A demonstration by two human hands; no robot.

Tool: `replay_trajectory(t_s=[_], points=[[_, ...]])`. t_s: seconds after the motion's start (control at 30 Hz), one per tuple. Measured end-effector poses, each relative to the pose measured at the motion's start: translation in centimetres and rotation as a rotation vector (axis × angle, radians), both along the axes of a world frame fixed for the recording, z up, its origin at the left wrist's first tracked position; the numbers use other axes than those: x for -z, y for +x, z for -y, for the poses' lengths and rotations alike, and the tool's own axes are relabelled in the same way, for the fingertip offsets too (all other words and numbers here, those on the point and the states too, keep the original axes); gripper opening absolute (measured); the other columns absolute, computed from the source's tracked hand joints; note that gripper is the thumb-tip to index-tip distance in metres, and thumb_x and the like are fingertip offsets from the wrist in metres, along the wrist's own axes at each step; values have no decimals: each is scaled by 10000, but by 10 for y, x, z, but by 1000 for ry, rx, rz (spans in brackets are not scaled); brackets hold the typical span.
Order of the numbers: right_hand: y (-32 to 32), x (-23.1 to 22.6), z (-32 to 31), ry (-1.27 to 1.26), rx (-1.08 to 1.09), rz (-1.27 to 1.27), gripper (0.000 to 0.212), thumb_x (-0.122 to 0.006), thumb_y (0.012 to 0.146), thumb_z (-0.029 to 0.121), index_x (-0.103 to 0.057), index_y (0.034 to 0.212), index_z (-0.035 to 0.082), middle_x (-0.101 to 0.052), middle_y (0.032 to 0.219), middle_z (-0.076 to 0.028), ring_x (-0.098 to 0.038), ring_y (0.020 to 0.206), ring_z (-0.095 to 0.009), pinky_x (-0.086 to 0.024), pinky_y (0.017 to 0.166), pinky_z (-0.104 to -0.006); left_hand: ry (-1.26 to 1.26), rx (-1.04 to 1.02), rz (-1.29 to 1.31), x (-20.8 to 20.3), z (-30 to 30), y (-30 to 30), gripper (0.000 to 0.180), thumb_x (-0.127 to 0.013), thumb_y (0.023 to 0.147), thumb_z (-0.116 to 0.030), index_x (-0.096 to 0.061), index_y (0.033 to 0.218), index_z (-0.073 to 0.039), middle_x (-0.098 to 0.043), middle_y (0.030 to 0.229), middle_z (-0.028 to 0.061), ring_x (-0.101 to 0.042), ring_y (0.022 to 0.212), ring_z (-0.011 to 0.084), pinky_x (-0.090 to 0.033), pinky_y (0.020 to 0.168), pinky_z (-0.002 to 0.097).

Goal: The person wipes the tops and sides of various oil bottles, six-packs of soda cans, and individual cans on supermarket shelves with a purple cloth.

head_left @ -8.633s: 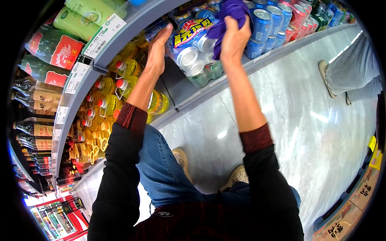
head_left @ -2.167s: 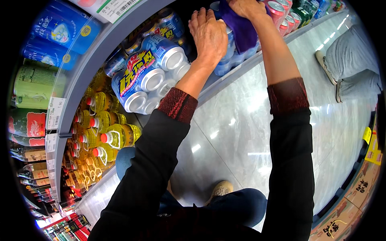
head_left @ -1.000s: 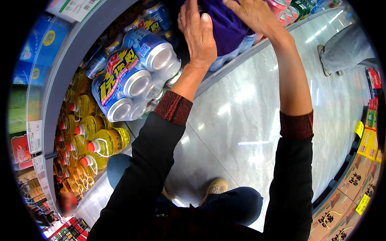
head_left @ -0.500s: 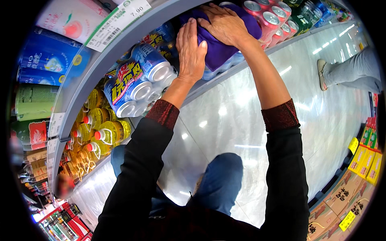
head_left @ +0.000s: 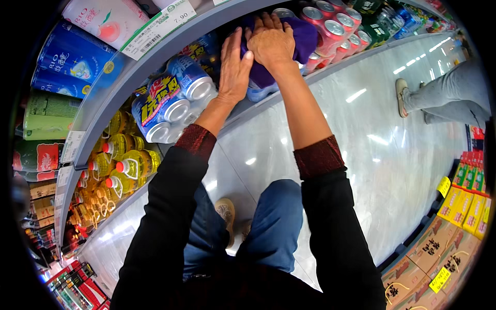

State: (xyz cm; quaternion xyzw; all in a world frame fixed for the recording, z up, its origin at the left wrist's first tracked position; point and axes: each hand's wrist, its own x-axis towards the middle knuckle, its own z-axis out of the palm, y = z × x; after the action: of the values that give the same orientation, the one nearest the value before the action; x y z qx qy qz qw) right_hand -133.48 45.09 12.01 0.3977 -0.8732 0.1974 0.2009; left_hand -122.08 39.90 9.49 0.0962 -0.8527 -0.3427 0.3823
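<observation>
A purple cloth point(head_left: 305, 39) is draped over a wrapped pack of cans point(head_left: 262, 93) on the low shelf. My right hand point(head_left: 271, 45) lies on this cloth, its fingers stretched out and pressing down. Close beside it on the left, my left hand point(head_left: 234, 72) is held out with straight fingers against the cloth's left edge; whether it touches the pack behind is hard to see. A blue shrink-wrapped pack of drink cans point(head_left: 170, 103) sits just left of my left wrist. Most of the covered pack is hidden by the hands and cloth.
The upper shelf's grey edge point(head_left: 111, 77) curves above, bearing cartons and price labels. Pink cans point(head_left: 333, 31) stand right of the cloth; yellow oil bottles point(head_left: 129, 165) are at left. Brown cartons point(head_left: 434, 243) line the right side. Another person's leg point(head_left: 449, 93) is at far right.
My right hand and the cloth have shifted slightly left, nearer my left hand. The whole view has moved a little, and my left leg and shoe have come into sight between my arms.
</observation>
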Motion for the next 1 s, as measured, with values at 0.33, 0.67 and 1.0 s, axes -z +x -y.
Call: replay_trajectory(t_s=[0.33, 0.67, 1.0], points=[[-71, -6, -27, 201, 49, -32, 507, -438, 933, 408, -545, 1297, 72, -504, 1379, -150, -419, 1331, -284, -328, 1074, -463, 150, -22, -216, 2, -21, -21, 583, -246, 1008, -386, -352, 1431, 2, -386, 1442, 199, -305, 1355, 371, -174, 1137, 452], [-54, 34, 31, 182, -18, -193, 417, -471, 898, 338, -593, 1232, 120, -568, 1290, -154, -500, 1226, -316, -392, 1025, -424, 158, -48, -323, 19, -22, -28, 615, -296, 993, -395, -289, 1460, 3, -299, 1495, 226, -233, 1396, 387, -109, 1143, 493], [-39, 23, 21, 69, -204, -218, 332, -491, 874, 257, -660, 1039, 24, -671, 1054, -162, -621, 995, -299, -426, 956, -437, 186, -89, -381, 9, -32, -40, 643, -282, 998, -430, -288, 1451, 25, -249, 1521, 238, -182, 1414, 401, -88, 1144, 512]])
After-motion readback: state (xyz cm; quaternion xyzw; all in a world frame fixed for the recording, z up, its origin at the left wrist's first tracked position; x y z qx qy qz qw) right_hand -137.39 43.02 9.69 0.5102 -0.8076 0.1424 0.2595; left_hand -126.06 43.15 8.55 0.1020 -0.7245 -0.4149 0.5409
